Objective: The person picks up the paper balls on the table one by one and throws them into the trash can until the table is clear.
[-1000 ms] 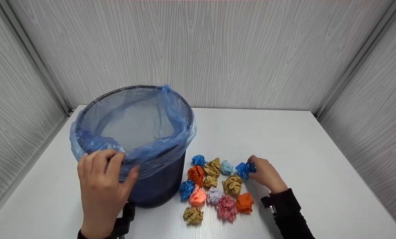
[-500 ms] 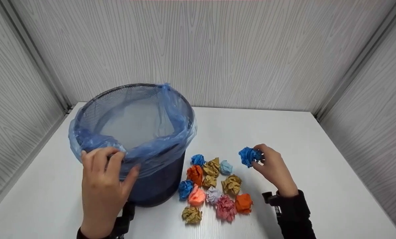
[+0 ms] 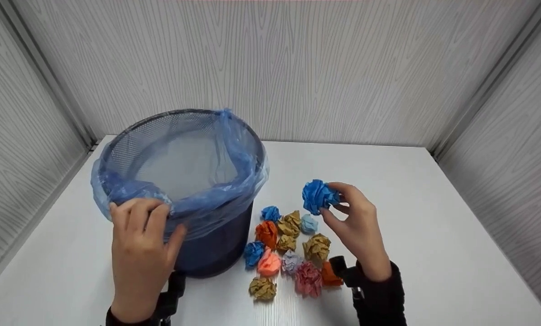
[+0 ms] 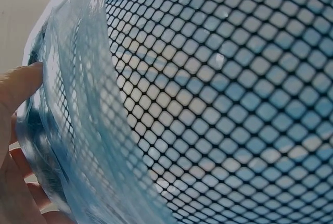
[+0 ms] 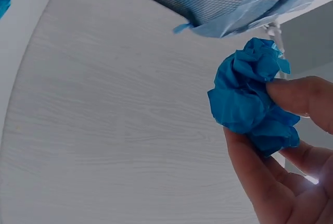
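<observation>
Faces pale wood-grain panels (image 3: 270, 68) behind and on both sides of a white tabletop (image 3: 433, 217). Has a dark wire-mesh wastebasket (image 3: 216, 251) standing upright on the tabletop's left part, lined with a translucent blue plastic bag (image 3: 216, 198) folded out over the rim. Has loose crumpled paper balls (image 3: 286, 243) clustered just right of it, in tan, orange, blue, light blue, salmon, lavender and pinkish red. Grips the bag-covered near rim with the left hand (image 3: 141, 249), fingers bent over it, thumb outside. Pinches a blue crumpled paper ball (image 3: 316, 197) between thumb and fingers of the right hand (image 3: 359, 222), in the air right of the wastebasket and apart from it.
</observation>
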`<state>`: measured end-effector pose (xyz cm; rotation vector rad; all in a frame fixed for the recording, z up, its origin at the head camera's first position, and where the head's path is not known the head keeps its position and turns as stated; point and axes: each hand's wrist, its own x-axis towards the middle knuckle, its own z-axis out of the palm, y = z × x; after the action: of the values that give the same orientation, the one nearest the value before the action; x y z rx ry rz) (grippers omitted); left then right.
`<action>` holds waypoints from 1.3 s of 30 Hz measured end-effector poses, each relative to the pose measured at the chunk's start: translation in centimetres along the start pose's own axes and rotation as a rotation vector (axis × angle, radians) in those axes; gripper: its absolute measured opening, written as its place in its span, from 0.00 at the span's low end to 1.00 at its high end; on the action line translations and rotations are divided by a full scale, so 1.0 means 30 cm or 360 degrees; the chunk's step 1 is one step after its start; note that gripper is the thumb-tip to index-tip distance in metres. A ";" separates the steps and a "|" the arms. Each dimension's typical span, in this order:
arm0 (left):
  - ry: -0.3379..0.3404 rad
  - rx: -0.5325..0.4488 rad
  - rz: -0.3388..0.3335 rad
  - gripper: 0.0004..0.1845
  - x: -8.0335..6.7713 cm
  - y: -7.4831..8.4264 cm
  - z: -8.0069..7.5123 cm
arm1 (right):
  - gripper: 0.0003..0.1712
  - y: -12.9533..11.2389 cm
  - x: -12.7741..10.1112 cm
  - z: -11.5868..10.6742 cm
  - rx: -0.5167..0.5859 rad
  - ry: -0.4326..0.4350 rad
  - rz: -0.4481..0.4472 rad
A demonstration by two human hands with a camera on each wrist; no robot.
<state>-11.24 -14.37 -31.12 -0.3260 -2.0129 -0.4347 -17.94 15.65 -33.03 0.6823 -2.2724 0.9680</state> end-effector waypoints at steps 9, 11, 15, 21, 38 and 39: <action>0.0011 -0.0013 0.0008 0.19 -0.002 -0.001 -0.001 | 0.27 -0.121 0.006 0.064 0.0379 0.0270 -0.0259; 0.0019 -0.0016 0.0012 0.19 -0.001 -0.002 -0.001 | 0.26 -0.157 0.013 0.073 0.0482 0.0331 -0.0324; 0.0021 -0.0017 0.0014 0.18 -0.002 -0.003 -0.002 | 0.27 -0.186 0.020 0.112 0.0621 0.0496 -0.0430; 0.0019 -0.0025 0.0013 0.18 -0.002 0.000 -0.003 | 0.26 -0.235 0.039 0.158 0.0839 0.0659 -0.0541; 0.0022 -0.0037 0.0016 0.13 0.002 -0.001 -0.003 | 0.22 -0.427 0.190 0.145 0.0848 0.0635 -0.0646; 0.0027 -0.0039 0.0014 0.13 0.002 -0.002 -0.003 | 0.22 -0.424 0.201 0.152 0.0821 0.0599 -0.0649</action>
<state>-11.23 -14.46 -31.03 -0.3454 -1.9905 -0.4555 -15.43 3.08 -25.64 1.0272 -1.4855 1.3489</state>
